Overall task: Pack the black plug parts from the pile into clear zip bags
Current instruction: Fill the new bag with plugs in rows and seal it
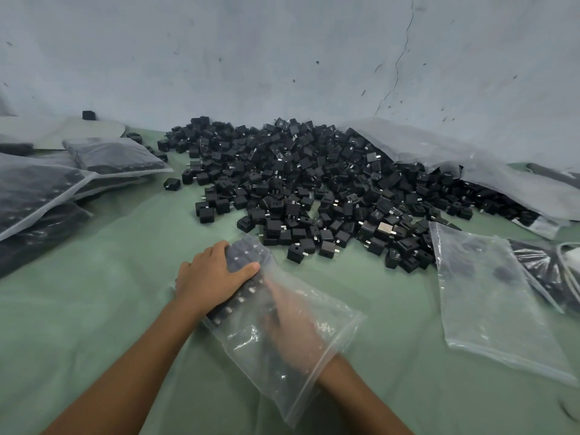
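My left hand (211, 277) lies on the outside of the clear zip bag (340, 318) in front of me, fingers curled over its far end and thumb stretched along its side, clamping a row of black plug parts (244, 256) through the plastic. My right hand (290, 326) is pushed inside the same bag through its open mouth, wrist at the opening; it is blurred behind the film, so I cannot tell whether its fingers hold anything. The bag lies slantwise on the green worktop (103, 309), its closed end towards the pile (314, 183) and close to the nearest loose parts. That pile spreads wide across the back of the worktop, reaching the grey wall (282, 58), and on its right side it runs into a large crumpled plastic sack (470, 164). To my right a second clear bag (496, 309) lies flat, just beside the edge of the pile. On my left, filled bags (47, 189) of dark parts are stacked one over another, well apart from the bag I am holding.
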